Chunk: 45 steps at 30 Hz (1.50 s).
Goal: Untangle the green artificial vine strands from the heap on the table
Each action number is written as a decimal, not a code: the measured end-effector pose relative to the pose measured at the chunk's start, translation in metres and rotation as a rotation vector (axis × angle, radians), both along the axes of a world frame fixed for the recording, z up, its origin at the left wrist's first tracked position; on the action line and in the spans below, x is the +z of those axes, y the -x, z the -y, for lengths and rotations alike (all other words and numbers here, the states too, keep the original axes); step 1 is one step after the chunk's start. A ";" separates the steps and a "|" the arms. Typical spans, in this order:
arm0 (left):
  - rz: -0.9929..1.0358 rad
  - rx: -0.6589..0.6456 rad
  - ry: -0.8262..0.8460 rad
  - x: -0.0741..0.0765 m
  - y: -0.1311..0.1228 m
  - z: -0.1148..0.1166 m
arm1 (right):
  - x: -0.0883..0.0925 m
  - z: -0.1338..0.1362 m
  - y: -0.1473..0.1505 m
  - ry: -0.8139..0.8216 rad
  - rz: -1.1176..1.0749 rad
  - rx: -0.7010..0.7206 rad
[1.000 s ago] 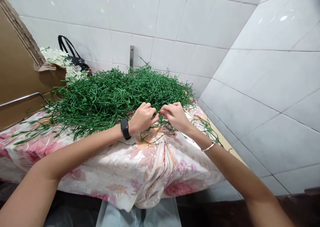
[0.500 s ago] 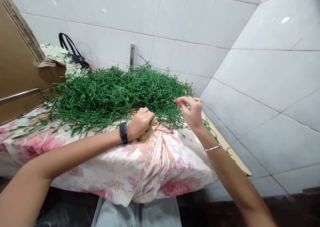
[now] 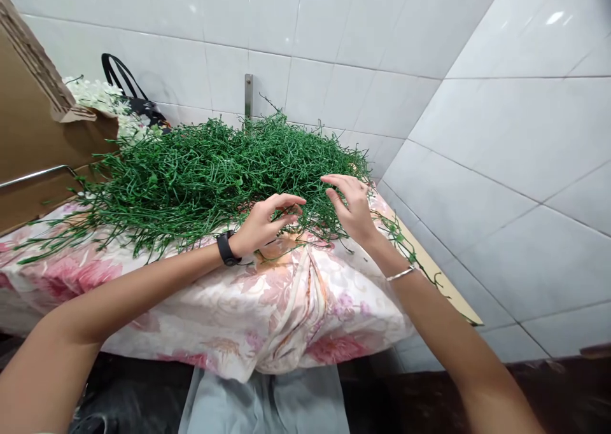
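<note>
A large heap of green artificial stems (image 3: 205, 167) lies across the far side of a table covered with a floral cloth (image 3: 214, 313). Over the heap's front edge is my left hand (image 3: 265, 223), its thumb and fingers apart with nothing visibly held. My right hand (image 3: 352, 208) hovers at the heap's right end, fingers stretched and thumb separated, holding nothing that I can see. Thin loose stems lie on the cloth beneath and between both hands. A few more green stems (image 3: 398, 237) lie at the table's right edge, beside my right wrist.
A cardboard box (image 3: 33, 116) stands at the left, with white artificial flowers (image 3: 95, 97) and a black bag (image 3: 143, 106) behind it. Tiled walls (image 3: 501, 128) close off the back and right. A metal bracket (image 3: 248, 97) rises behind the heap.
My left hand has opened from its curled pose and lifted slightly off the cloth. The fingers of my right hand have spread from a pinch, and that hand has shifted a little left.
</note>
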State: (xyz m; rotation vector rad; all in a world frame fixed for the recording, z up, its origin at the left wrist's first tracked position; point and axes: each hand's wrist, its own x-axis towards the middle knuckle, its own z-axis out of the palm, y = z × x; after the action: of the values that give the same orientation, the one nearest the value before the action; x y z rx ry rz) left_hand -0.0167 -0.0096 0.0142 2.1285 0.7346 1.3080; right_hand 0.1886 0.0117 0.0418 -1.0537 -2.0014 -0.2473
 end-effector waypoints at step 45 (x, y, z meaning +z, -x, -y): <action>-0.134 0.263 -0.305 0.001 0.005 0.002 | -0.006 0.026 0.022 -0.320 0.263 -0.065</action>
State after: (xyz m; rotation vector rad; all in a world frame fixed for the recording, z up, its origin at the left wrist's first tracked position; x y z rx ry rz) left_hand -0.0213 -0.0113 0.0148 2.4444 0.9489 1.5048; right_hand 0.1670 -0.0141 0.0363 -0.9162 -2.0691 -0.7486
